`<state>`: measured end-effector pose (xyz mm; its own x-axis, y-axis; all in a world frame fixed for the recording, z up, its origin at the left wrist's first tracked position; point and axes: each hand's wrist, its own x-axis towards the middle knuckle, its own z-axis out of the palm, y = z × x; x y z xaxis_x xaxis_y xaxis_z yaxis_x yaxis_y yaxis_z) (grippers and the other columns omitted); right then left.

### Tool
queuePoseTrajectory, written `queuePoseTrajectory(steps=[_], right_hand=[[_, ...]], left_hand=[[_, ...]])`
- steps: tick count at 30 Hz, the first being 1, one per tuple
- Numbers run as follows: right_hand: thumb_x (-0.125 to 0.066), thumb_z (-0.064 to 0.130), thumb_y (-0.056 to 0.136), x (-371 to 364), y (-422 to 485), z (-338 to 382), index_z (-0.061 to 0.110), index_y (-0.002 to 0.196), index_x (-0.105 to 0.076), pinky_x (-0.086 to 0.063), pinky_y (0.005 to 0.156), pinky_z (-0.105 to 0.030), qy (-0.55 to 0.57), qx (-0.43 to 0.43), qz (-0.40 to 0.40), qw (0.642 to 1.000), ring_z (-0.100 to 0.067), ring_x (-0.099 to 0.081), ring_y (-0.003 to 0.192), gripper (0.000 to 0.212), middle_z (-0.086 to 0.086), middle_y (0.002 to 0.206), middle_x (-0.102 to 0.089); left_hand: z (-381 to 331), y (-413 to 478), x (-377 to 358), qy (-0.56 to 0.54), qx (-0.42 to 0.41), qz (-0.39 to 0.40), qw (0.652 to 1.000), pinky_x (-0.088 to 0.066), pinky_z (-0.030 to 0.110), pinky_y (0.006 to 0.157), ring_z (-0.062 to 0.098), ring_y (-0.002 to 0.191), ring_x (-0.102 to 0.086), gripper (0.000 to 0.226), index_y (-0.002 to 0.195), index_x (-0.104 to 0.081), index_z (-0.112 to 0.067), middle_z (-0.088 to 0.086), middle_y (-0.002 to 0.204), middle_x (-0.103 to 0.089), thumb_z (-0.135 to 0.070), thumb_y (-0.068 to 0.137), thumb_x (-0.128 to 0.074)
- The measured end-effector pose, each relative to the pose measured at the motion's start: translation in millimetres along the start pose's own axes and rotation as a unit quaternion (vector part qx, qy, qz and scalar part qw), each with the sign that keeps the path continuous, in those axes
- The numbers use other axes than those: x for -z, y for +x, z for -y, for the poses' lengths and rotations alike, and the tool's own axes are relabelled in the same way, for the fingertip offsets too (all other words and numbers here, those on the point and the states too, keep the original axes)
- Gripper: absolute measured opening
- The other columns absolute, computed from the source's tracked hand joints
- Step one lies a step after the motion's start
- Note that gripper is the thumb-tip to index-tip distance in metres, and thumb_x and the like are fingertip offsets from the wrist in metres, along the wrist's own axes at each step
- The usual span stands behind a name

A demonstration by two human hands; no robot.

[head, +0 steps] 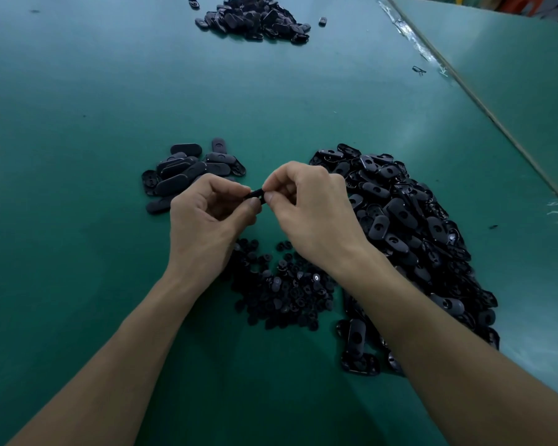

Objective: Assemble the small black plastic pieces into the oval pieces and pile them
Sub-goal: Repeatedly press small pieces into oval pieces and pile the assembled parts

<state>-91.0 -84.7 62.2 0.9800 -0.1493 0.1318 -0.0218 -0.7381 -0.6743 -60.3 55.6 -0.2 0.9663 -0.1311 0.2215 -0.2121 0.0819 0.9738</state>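
My left hand (207, 217) and my right hand (306, 207) meet above the green table, both pinching one black oval piece (255, 194) between their fingertips; most of it is hidden by the fingers. Below the hands lies a heap of small black plastic pieces (284, 291). A large heap of oval pieces with holes (409, 226) spreads to the right, partly under my right forearm. To the left, behind my left hand, sits a small pile of oval pieces (187, 169).
Another heap of black oval pieces (255, 17) lies at the far end of the green table (78, 123). A seam with tape (409, 37) runs diagonally along the right, next to a second green surface (512, 75). A small black scrap (418, 70) lies near the seam.
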Motion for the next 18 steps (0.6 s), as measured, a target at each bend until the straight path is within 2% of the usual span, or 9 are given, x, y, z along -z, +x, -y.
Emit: queuePoseTrajectory(steps=[3,7,15,18], right_hand=[[-0.064,0.013,0.095,-0.3,-0.8,0.5,0.018,0.095,-0.072,-0.052,0.073,-0.02,-0.004,0.004,-0.009,1.0,-0.004,-0.062,0.078,0.009,0.009,0.081,-0.066],[-0.065,0.013,0.095,-0.5,-1.4,1.0,0.019,0.095,-0.072,-0.05,0.07,-0.013,0.002,0.007,-0.013,1.0,-0.002,-0.062,0.076,0.01,0.01,0.08,-0.067],[-0.064,0.01,0.094,-0.1,-0.6,-0.9,0.017,0.094,-0.073,-0.049,0.072,-0.015,-0.006,0.019,0.01,1.0,-0.006,-0.062,0.077,0.011,0.007,0.08,-0.067],[-0.062,0.011,0.095,-0.3,-0.1,-1.2,0.017,0.095,-0.072,-0.048,0.072,-0.019,-0.021,0.017,0.013,1.0,-0.009,-0.06,0.079,0.011,0.007,0.082,-0.066]], left_hand=[[-1.7,0.0,-0.1,-0.002,0.005,0.003,1.0,-0.06,0.023,0.07,0.006,0.07,-0.07,0.021,0.086,-0.064,-0.014,-0.008,0.077,-0.074,0.002,0.083,-0.077],[-3.0,-0.4,-0.5,0.002,0.005,0.014,1.0,-0.059,0.022,0.07,0.005,0.071,-0.07,0.021,0.086,-0.065,-0.013,-0.008,0.077,-0.074,0.003,0.082,-0.077],[0.4,-0.4,-0.2,0.015,0.007,0.008,1.0,-0.062,0.03,0.073,0.013,0.074,-0.071,0.02,0.086,-0.066,-0.015,0.0,0.082,-0.075,0.0,0.082,-0.079],[1.8,-0.7,-0.6,0.018,0.003,0.004,1.0,-0.062,0.034,0.074,0.012,0.075,-0.071,0.021,0.086,-0.066,-0.017,-0.004,0.082,-0.074,0.0,0.083,-0.079]])
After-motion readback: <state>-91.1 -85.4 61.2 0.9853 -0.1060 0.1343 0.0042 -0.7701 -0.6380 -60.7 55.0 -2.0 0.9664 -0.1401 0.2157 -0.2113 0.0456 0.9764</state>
